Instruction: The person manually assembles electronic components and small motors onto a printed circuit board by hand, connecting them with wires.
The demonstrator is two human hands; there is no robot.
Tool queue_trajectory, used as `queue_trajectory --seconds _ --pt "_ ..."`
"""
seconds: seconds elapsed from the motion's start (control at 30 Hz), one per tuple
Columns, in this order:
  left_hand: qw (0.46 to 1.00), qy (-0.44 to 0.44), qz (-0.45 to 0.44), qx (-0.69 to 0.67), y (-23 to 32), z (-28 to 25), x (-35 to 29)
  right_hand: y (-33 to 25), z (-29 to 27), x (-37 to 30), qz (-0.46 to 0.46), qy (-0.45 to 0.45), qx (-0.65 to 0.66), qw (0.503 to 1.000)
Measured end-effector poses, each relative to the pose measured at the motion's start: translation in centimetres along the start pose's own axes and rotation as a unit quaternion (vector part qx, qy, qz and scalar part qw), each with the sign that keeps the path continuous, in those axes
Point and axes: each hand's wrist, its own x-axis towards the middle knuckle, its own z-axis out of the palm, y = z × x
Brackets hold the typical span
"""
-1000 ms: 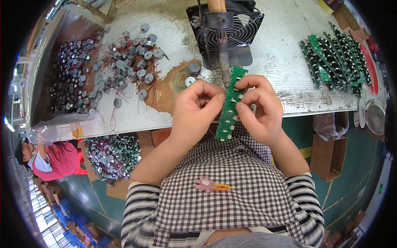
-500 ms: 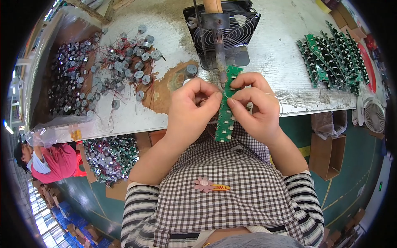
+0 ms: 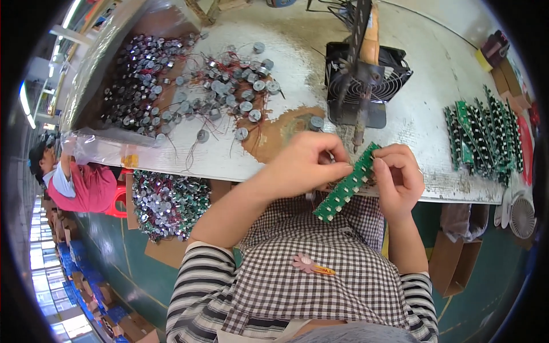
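Observation:
A narrow green circuit board point(image 3: 347, 190) with a row of small white parts slants over the table's front edge. My right hand point(image 3: 400, 180) is closed on its upper end, thumb and forefinger pinching it. At the board's left edge my left hand point(image 3: 311, 163) has its thumb and forefinger pressed together; whatever is between them is too small or hidden to make out. Just above the board, the tip of a mounted soldering iron point(image 3: 362, 117) points down, apart from it. A small round motor point(image 3: 316, 122) lies beyond my left hand.
A black fan point(image 3: 369, 74) stands behind the iron. Loose motors with wires point(image 3: 229, 86) are spread at left, beside a plastic-lined box point(image 3: 86, 97) of more. Stacked green boards point(image 3: 483, 137) lie at right. Below the table are a heap of wired parts point(image 3: 171, 203) and a person in pink point(image 3: 86, 186).
The board has come away from the iron's tip toward me and now slants instead of standing nearly straight. My right hand has shifted along with it. The whole view has turned leftward.

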Motion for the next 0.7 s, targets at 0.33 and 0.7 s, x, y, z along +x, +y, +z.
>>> queue_trajectory --seconds 0.33,0.7 --pt "0.62 0.22 -0.02 0.753 1.5 -13.4 6.8 0.4 1.1 -0.3 0.093 0.031 0.076 0.992" --pt "0.682 0.461 0.36 0.44 0.4 -12.2 4.1 0.5 0.9 -0.6 0.117 0.003 0.157 0.981"
